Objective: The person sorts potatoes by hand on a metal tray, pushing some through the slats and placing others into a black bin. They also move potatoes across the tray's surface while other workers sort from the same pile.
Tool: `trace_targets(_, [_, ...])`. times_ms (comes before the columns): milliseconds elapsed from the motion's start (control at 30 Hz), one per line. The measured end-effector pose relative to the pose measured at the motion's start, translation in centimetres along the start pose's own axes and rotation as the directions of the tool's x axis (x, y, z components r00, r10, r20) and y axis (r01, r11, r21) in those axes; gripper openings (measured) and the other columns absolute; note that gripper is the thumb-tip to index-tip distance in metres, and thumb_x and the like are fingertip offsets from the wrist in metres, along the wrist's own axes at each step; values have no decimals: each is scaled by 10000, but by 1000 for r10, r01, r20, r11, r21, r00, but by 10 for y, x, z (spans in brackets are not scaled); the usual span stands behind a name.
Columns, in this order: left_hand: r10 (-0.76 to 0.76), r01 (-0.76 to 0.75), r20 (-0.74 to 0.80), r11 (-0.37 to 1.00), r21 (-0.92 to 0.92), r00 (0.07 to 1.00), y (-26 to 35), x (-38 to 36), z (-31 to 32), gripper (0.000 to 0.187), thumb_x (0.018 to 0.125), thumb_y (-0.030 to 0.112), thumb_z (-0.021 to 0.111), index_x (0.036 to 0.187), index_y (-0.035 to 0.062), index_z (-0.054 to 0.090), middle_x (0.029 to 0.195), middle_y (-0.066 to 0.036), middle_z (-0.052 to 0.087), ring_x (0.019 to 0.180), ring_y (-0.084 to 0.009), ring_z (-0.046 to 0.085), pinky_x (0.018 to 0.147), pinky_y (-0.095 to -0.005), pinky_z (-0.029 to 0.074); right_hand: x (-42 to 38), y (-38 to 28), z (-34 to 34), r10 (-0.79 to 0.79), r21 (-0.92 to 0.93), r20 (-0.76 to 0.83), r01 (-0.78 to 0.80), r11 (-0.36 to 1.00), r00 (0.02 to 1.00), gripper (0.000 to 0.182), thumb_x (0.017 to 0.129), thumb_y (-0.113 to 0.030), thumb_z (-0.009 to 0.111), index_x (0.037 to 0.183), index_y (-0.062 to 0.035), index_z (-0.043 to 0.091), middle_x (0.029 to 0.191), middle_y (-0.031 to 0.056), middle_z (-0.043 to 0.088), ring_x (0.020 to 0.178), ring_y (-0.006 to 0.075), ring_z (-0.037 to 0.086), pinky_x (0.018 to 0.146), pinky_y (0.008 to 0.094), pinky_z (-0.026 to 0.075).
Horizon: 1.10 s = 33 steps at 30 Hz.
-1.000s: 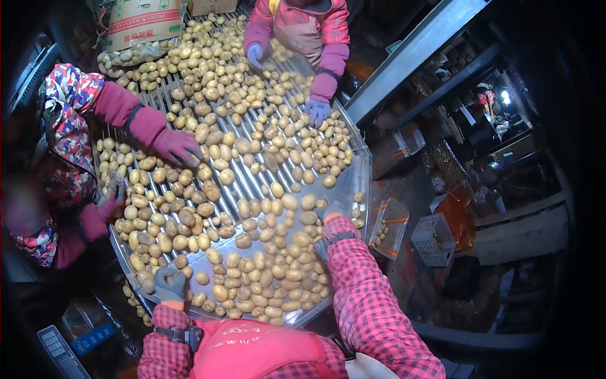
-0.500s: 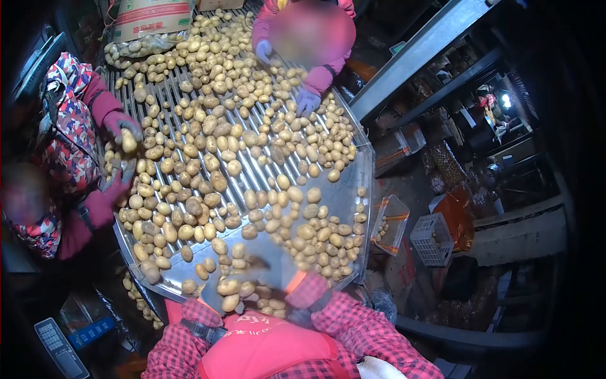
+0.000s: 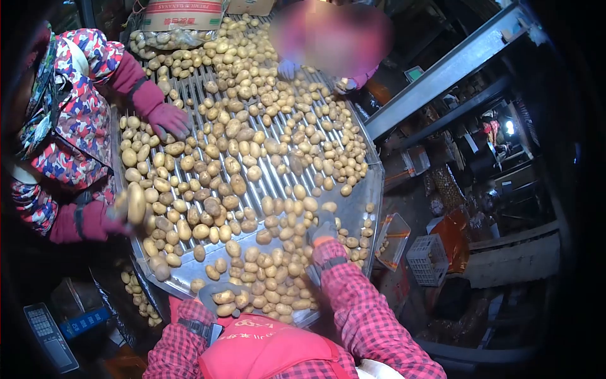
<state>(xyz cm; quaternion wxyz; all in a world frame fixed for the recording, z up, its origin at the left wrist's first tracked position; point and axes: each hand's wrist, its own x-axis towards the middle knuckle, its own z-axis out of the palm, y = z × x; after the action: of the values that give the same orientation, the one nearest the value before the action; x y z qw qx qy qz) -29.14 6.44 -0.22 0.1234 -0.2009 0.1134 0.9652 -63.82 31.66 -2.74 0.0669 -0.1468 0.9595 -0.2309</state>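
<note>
Potatoes [image 3: 278,275] lie in a heap on the smooth metal end of the sorting table [image 3: 189,268], right in front of my body. My left hand [image 3: 208,294], in a grey glove, curls around a couple of potatoes at the near edge. Farther out on the right, my right hand [image 3: 324,228] wears a grey glove with an orange cuff. It reaches flat over the right side of the heap, fingers apart and touching potatoes; its fingertips are partly blurred.
A co-worker on the left has one gloved hand [image 3: 169,120] over the slats and holds a potato [image 3: 136,203] in the other. Another person works at the far side. A printed sack [image 3: 183,16] sits at the back. Beyond the right edge are a white crate [image 3: 428,259] and a metal beam [image 3: 442,69].
My right hand has swung outward to the right, and the potatoes in front of me now form a denser heap. The left co-worker's upper hand has moved onto the slats, without its potato.
</note>
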Motion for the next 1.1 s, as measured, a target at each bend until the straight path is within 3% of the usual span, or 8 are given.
trace_targets(67, [-28, 29, 36, 999, -38, 999, -1, 1, 2, 358, 985, 160, 582, 1315, 40, 512, 1216, -144, 651, 1001, -218, 670, 860, -326, 546, -28, -71, -25, 76, 255, 53, -87, 963, 996, 299, 863, -132, 631, 1145, -38, 662, 1140, 207, 665, 1048, 401, 636, 931, 460, 512])
trace_targets(133, [-63, 68, 68, 995, -73, 996, -2, 6, 5, 361, 983, 163, 584, 1315, 40, 511, 1213, -142, 649, 999, -217, 667, 859, -325, 544, -64, -97, 6, -299, 359, -91, 311, 880, 950, 251, 879, -143, 607, 1081, -16, 687, 1106, 217, 681, 1004, 386, 659, 888, 442, 532])
trace_targets(233, [-86, 96, 105, 991, -95, 991, -1, 11, 10, 366, 981, 168, 587, 1316, 41, 511, 1209, -140, 645, 997, -214, 663, 858, -323, 542, -121, -177, -6, -530, 487, 358, 330, 809, 769, 328, 939, -146, 539, 1218, 5, 625, 1081, 245, 667, 1014, 390, 650, 882, 440, 524])
trace_targets(333, [-96, 110, 124, 988, -112, 988, 0, 11, 10, 371, 979, 173, 591, 1317, 42, 510, 1205, -137, 642, 994, -212, 659, 858, -322, 539, -150, -206, -12, -818, 746, 112, 496, 444, 564, 202, 940, -170, 606, 1046, -19, 687, 994, 204, 673, 877, 378, 646, 735, 444, 521])
trace_targets(433, [-94, 114, 145, 985, -131, 985, 4, 9, 11, 376, 976, 178, 594, 1317, 43, 510, 1201, -135, 638, 992, -210, 654, 857, -321, 536, -107, -208, 5, -759, 316, 610, 808, 497, 228, 259, 926, -165, 631, 1134, -18, 679, 1062, 183, 685, 908, 366, 661, 787, 431, 537])
trace_targets(567, [-88, 112, 161, 983, -146, 983, 7, 10, 9, 383, 973, 185, 599, 1318, 44, 509, 1195, -131, 633, 988, -207, 648, 856, -319, 533, -58, -247, 30, -777, 384, 37, 709, 592, 628, 392, 892, -259, 670, 1245, -93, 637, 1235, 162, 640, 1131, 370, 597, 963, 480, 450])
trace_targets(867, [-101, 143, 215, 971, -190, 971, 6, 4, 8, 399, 966, 200, 609, 1320, 46, 508, 1183, -123, 623, 981, -201, 635, 854, -315, 525, -22, -238, 62, -869, 258, 226, 833, 489, 440, 347, 873, -315, 663, 1147, -102, 679, 1076, 93, 631, 1052, 294, 601, 915, 432, 477])
trace_targets(1100, [-113, 175, 264, 959, -223, 958, 3, 5, 4, 412, 961, 211, 617, 1322, 48, 506, 1174, -117, 615, 975, -196, 625, 852, -312, 518, 4, -249, 9, -503, -121, 570, 672, 731, 650, 418, 935, -447, 590, 799, -84, 747, 797, 112, 676, 869, 323, 664, 803, 443, 490])
